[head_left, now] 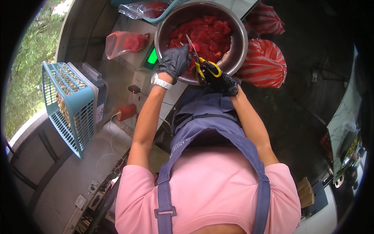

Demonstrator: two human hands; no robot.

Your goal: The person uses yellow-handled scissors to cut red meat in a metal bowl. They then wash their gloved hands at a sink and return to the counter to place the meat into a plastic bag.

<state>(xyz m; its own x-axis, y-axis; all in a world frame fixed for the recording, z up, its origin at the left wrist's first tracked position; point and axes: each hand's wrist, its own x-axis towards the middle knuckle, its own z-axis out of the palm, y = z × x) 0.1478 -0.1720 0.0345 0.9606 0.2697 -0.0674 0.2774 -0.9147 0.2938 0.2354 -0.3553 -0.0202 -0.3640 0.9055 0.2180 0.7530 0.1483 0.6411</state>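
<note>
A wide steel bowl (240,43) holds a heap of wet, red raw meat pieces (206,33). Over its near side, my right hand (223,82), in a black glove, grips yellow-handled scissors (212,67). The scissor blades are spread and point up and to the left, above the meat. My left hand (175,62), also black-gloved, is closed at the bowl's left side, its fingertips beside the blades. A small bright red piece of meat shows at those fingertips, partly hidden by the blades and the glove.
A scale with a lit green display (152,57) is left of the bowl. Nearby lies a clear bag of red meat (130,42). Red-and-white striped bags (263,64) stand at the right. A blue basket (80,103) and an orange cylinder (126,112) are further left.
</note>
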